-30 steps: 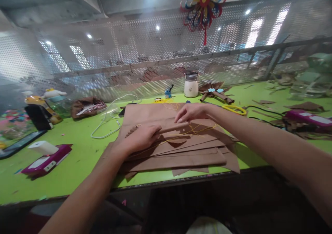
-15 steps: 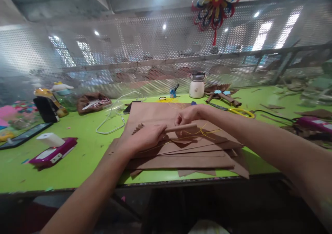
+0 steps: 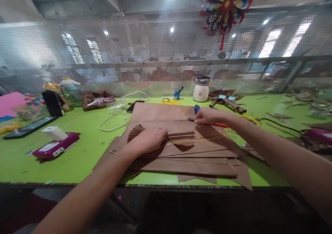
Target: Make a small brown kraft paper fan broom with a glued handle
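My left hand (image 3: 153,138) is closed on a folded piece of brown paper. Its pleats fan out (image 3: 135,132) on the wrist side, and a narrow folded strip (image 3: 183,133) sticks out past the fingers. Yellow thread (image 3: 202,140) trails loosely from near that strip across the paper. My right hand (image 3: 207,116) is closed round a tool with a dark metal tip (image 3: 191,119) and a red handle (image 3: 222,125); its exact kind is unclear. Beside those fingers is a small dark blue object (image 3: 197,108). Both hands are over a stack of brown paper sheets (image 3: 158,113).
Behind the stack stand a blue jar (image 3: 176,95) and a white lidded jar (image 3: 201,90). Brown paper rolls (image 3: 233,104) lie back right. A white cable (image 3: 111,125), a purple power strip (image 3: 57,145) and a phone (image 3: 31,127) lie on the left.
My right hand has left the folded strip and moved back and right, and now holds the tool. My left hand keeps its hold on the folded paper. The view has shifted slightly.
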`<state>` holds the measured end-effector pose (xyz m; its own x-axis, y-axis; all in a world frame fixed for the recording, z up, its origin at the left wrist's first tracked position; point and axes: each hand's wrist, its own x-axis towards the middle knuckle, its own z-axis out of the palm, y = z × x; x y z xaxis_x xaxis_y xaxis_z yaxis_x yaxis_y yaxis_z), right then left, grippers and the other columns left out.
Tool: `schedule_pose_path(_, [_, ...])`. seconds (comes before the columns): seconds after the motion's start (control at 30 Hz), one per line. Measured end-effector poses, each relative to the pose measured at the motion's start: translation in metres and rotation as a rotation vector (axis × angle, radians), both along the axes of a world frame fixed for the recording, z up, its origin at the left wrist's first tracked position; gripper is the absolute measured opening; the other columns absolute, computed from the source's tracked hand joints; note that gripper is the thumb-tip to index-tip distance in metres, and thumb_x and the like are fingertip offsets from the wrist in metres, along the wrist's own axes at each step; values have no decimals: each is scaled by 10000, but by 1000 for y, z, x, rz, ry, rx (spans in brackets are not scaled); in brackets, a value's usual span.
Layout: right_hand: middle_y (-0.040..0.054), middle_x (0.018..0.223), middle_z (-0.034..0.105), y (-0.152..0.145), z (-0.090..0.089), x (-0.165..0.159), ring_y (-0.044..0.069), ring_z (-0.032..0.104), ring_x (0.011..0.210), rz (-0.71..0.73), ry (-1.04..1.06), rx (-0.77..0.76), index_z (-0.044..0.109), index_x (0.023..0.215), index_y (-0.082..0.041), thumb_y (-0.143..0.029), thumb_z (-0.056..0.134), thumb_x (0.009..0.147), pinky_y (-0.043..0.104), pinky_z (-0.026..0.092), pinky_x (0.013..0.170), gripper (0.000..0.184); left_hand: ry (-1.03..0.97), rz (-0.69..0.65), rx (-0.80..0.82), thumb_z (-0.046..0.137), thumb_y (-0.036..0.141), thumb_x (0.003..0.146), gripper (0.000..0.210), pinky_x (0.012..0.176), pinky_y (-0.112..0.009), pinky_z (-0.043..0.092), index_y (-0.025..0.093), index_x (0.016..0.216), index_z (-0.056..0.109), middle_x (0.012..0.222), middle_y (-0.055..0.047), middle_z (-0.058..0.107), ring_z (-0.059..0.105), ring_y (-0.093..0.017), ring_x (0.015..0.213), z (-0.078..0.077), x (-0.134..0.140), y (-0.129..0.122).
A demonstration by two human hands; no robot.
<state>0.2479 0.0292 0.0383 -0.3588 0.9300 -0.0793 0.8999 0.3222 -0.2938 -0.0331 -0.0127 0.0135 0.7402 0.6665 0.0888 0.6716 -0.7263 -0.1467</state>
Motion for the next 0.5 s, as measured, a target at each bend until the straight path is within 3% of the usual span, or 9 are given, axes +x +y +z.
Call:
schedule_pose_path(0.1, [62,658,656,1,1,-33,156,547,606,62,-7,190,681,677,-154,-243,602,741,246,337,543,134,4,-11,19,329,256,914,223,598,-305,400,172,899,534,847,-85,669,611,-226,710,0,2,-3])
schedule_pose_path(0.17, [82,814,687,7,-4,-60,162,567,700,150,97,155,698,817,-149,-212,590,741,232,360,578,146,18,4,21,327,258,916,228,596,-304,397,166,878,532,848,-92,668,606,-221,694,0,2,-5])
schedule_pose_path(0.23, [61,844,693,16,-12,-82,145,573,696,202,130,83,689,910,-160,-225,637,701,210,375,571,225,25,15,23,312,251,920,244,599,-302,395,159,866,531,849,-98,663,595,-211,676,0,3,-5])
schedule_pose_path(0.37, [3,643,657,28,-24,-94,108,547,580,235,179,-45,684,753,-151,-190,692,622,182,373,515,137,40,11,21,291,242,924,254,575,-295,380,153,901,527,824,-96,647,573,-203,645,0,2,-4])
schedule_pose_path(0.43, [-26,521,592,25,-25,-86,83,508,492,216,217,-103,650,677,-141,-173,653,660,171,359,477,36,40,17,2,275,244,929,269,571,-289,377,152,909,526,806,-97,637,566,-198,644,0,2,-4])
schedule_pose_path(0.5, [-51,440,522,19,-24,-75,68,460,416,173,263,-137,614,661,-140,-172,601,710,168,339,438,60,33,16,-23,250,256,938,295,584,-284,382,153,940,527,802,-95,629,564,-192,656,1,2,-4])
